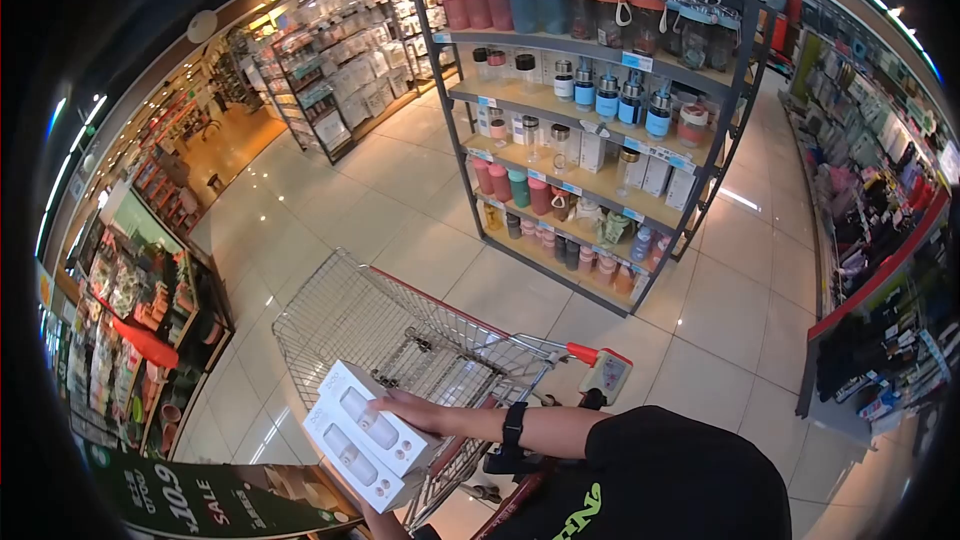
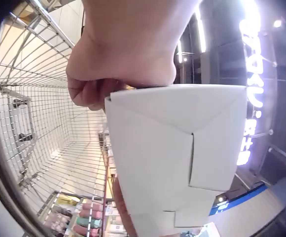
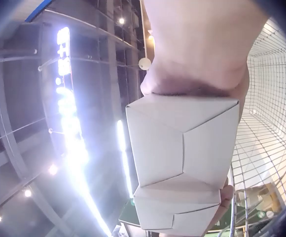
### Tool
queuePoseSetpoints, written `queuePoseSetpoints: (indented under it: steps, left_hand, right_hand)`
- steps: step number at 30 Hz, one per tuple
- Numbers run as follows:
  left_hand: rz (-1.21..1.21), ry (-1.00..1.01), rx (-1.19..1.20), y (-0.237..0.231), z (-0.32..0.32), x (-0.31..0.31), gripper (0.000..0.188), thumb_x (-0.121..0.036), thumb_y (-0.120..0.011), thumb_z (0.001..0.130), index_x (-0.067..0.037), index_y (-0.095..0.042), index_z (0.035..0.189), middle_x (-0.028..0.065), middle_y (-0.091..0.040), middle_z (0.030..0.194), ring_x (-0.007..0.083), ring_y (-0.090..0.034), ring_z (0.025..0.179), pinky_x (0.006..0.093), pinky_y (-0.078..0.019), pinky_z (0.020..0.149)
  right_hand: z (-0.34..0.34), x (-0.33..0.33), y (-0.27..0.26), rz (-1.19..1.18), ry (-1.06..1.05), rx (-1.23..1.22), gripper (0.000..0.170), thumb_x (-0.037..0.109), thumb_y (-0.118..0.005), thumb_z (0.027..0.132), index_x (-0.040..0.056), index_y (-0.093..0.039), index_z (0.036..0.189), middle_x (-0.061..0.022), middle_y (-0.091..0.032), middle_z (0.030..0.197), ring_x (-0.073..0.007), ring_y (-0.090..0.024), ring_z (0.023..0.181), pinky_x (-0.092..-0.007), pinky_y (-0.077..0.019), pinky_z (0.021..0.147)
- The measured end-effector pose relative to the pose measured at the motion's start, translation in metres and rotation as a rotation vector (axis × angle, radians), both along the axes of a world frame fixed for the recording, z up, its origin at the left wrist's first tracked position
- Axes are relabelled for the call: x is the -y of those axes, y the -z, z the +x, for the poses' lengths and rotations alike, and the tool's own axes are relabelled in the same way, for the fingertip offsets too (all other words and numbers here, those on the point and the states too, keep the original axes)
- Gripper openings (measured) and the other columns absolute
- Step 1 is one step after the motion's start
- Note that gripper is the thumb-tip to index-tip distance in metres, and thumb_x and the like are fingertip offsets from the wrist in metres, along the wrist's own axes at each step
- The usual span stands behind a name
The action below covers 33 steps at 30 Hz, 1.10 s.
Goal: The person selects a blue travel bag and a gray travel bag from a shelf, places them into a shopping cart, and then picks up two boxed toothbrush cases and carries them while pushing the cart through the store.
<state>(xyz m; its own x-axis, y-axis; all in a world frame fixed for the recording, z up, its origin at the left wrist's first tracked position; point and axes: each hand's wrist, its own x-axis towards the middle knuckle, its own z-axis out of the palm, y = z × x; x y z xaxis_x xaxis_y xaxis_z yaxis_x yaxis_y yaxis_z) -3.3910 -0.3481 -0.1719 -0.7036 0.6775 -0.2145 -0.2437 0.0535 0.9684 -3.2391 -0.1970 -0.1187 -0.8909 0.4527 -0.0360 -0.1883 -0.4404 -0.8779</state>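
Two white boxes (image 1: 368, 430) printed with a tall, rounded, bottle-like item are held side by side over the near end of a metal shopping cart (image 1: 345, 310). My right hand (image 1: 410, 412) grips them from one side, its fingers at the edge of the printed face. From the opposite side my left hand (image 1: 380, 522) holds them, mostly hidden behind the boxes. In the left wrist view, curled fingers of the left hand (image 2: 118, 69) lie against a box end with folded flaps. The right wrist view has the right hand (image 3: 197, 69) against both box ends.
A shelf unit (image 1: 600, 145) of cups and bottles stands ahead. The cart has a red handle (image 1: 583, 352) with a small panel. A dark sale sign (image 1: 200, 500) is at lower left, goods racks (image 1: 150, 310) at left and a merchandise display (image 1: 880, 200) at right.
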Motion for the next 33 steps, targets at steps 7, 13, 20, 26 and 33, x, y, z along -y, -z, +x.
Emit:
queuePoseSetpoints:
  steps: [7, 13, 20, 26, 33]
  left_hand:
    - [-0.045, 0.009, -0.083, 0.001, -0.041, -0.047, 0.051, -0.033, -0.046, 0.089, -0.002, -0.036, 0.128, 0.0209, -0.063, 0.097, 0.0342, -0.064, 0.085, 0.044, -0.051, 0.072]
    - [-0.075, -0.007, -0.204, -0.002, -0.085, -0.08, 0.051, -0.033, -0.046, 0.088, -0.002, -0.036, 0.128, 0.021, -0.063, 0.096, 0.0343, -0.064, 0.084, 0.0441, -0.051, 0.072]
    - [-0.16, 0.034, -0.39, -0.006, -0.125, -0.128, 0.051, -0.032, -0.047, 0.088, -0.002, -0.036, 0.128, 0.0211, -0.063, 0.095, 0.0344, -0.064, 0.083, 0.0441, -0.051, 0.071]
    - [-0.203, 0.089, -0.492, -0.009, -0.164, -0.164, 0.051, -0.032, -0.047, 0.088, -0.002, -0.036, 0.128, 0.0212, -0.064, 0.094, 0.0344, -0.064, 0.083, 0.0441, -0.0511, 0.071]
    - [-0.33, 0.128, -0.522, -0.027, -0.209, -0.219, 0.06, -0.029, -0.057, 0.083, 0.0, -0.031, 0.129, 0.0242, -0.065, 0.088, 0.0386, -0.065, 0.08, 0.0429, -0.0502, 0.064]
  right_hand:
    - [-0.05, -0.042, 0.007, 0.153, 0.093, 0.098, 0.069, 0.047, -0.052, 0.087, -0.0042, -0.037, 0.131, -0.016, -0.053, 0.116, -0.0216, -0.051, 0.107, -0.0312, -0.0421, 0.09]
    - [-0.086, -0.072, -0.002, 0.145, 0.032, 0.035, 0.073, 0.046, -0.053, 0.087, -0.005, -0.03, 0.134, -0.0176, -0.046, 0.123, -0.0227, -0.047, 0.113, -0.0318, -0.0392, 0.094]
    - [-0.116, -0.125, -0.017, -0.049, 0.019, 0.076, 0.062, 0.037, -0.053, 0.089, -0.0037, -0.033, 0.131, -0.0143, -0.049, 0.116, -0.0179, -0.052, 0.105, -0.0303, -0.047, 0.086]
    - [-0.156, -0.169, -0.006, -0.081, 0.031, 0.129, 0.053, 0.036, -0.051, 0.089, -0.0024, -0.042, 0.124, -0.0113, -0.055, 0.106, -0.0147, -0.058, 0.092, -0.0276, -0.0505, 0.075]
    - [-0.207, -0.218, 0.003, -0.128, 0.096, 0.172, 0.042, 0.034, -0.047, 0.091, -0.0017, -0.052, 0.112, -0.007, -0.06, 0.097, -0.0118, -0.061, 0.081, -0.0265, -0.0506, 0.069]
